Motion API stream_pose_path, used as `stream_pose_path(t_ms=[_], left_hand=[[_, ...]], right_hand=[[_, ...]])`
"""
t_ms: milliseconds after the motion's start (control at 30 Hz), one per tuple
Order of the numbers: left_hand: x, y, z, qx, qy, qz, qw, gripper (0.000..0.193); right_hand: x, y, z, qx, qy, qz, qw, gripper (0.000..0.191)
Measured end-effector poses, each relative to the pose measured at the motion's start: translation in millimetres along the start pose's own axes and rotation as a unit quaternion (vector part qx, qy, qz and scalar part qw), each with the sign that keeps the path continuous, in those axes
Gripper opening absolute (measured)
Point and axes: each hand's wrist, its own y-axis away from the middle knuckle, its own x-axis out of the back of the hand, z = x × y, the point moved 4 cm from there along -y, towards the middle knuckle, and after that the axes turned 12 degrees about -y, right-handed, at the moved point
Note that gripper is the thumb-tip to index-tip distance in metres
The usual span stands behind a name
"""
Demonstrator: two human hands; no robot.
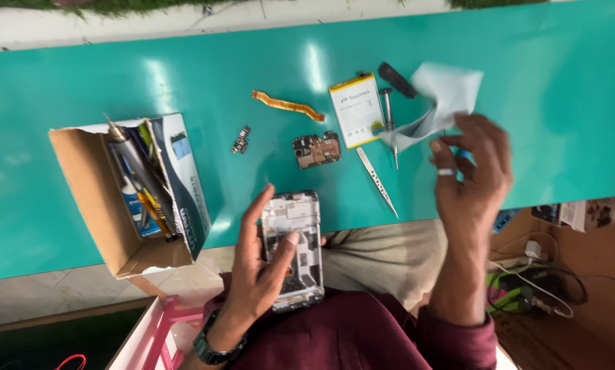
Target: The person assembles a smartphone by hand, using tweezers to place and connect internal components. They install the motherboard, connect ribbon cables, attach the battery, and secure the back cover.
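Observation:
My left hand (258,264) holds an opened phone frame (294,248) at the near edge of the teal table (81,75), thumb pressed on its inside. My right hand (473,164) is raised over the table and pinches a thin white sheet (444,92), a ring on one finger. On the table lie a yellow-and-white phone battery (355,109), a small circuit board (316,151), an orange flex cable (287,105), a tiny connector part (241,140), metal tweezers (377,181), a screwdriver (390,116) and a black strip (396,80).
An open cardboard box (126,205) with several tools stands at the table's left, overhanging the near edge. A pink crate (158,336) sits low on the left. Cables and a charger (534,274) lie on the floor to the right.

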Motion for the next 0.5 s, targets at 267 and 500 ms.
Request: stream_pose_path(t_ms=[267, 500], left_hand=[[-23.8, -3.3, 18.1, -0.07, 0.008, -0.011, 0.997, 0.053], [-31.1, -19.9, 23.0, -0.006, -0.104, 0.011, 0.995, 0.06]], right_hand=[[-28.5, 49.7, 23.7, -0.032, 0.139, -0.157, 0.977, 0.034], [-2.0, 53.1, 35.2, -0.145, -0.41, -0.049, 0.899, 0.019]])
